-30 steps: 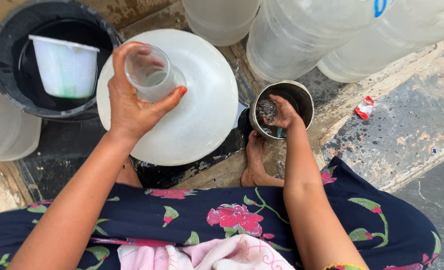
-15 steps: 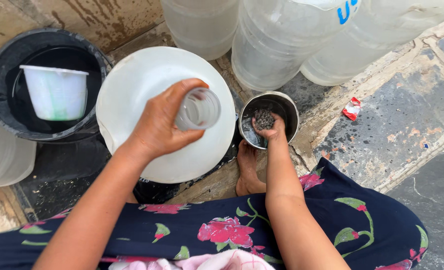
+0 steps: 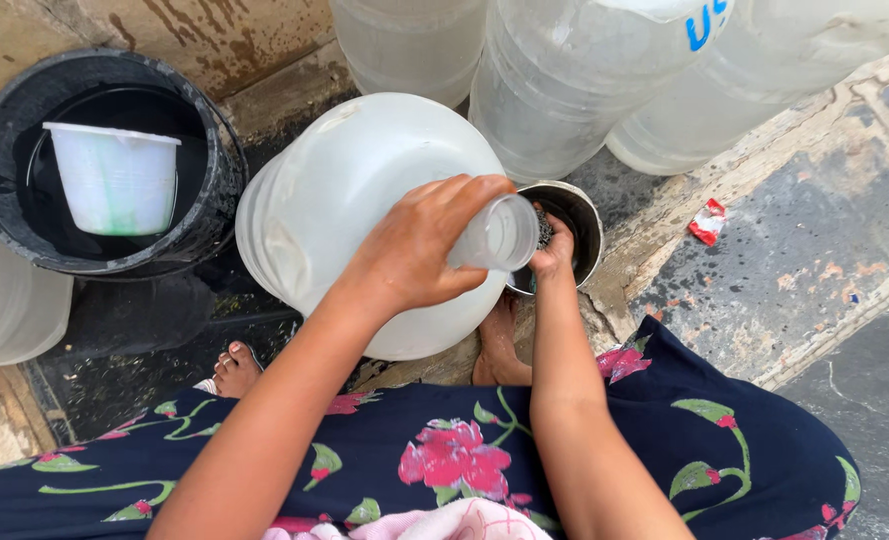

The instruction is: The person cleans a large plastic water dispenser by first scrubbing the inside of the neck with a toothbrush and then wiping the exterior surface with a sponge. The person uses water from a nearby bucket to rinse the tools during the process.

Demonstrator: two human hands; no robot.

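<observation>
My left hand [image 3: 414,245] grips a clear drinking glass [image 3: 499,233], tipped on its side with its mouth toward a small steel bowl [image 3: 579,205]. My right hand [image 3: 554,250] reaches into that bowl and holds a dark scrubber [image 3: 542,228] right at the mouth of the glass. Both hands hover over a big white plastic water jug [image 3: 344,190] standing on the ground in front of me. The lower part of the bowl is hidden behind my hands.
A black bucket [image 3: 199,200] with water and a floating white plastic tub [image 3: 114,175] stands at the left. Several large clear water jugs [image 3: 574,80] line the back. A red wrapper [image 3: 707,220] lies on the wet concrete. My bare feet [image 3: 234,365] rest below the jug.
My left hand has carried the glass rightward and tipped it toward the steel bowl. My right hand has lifted the scrubber up to the mouth of the glass.
</observation>
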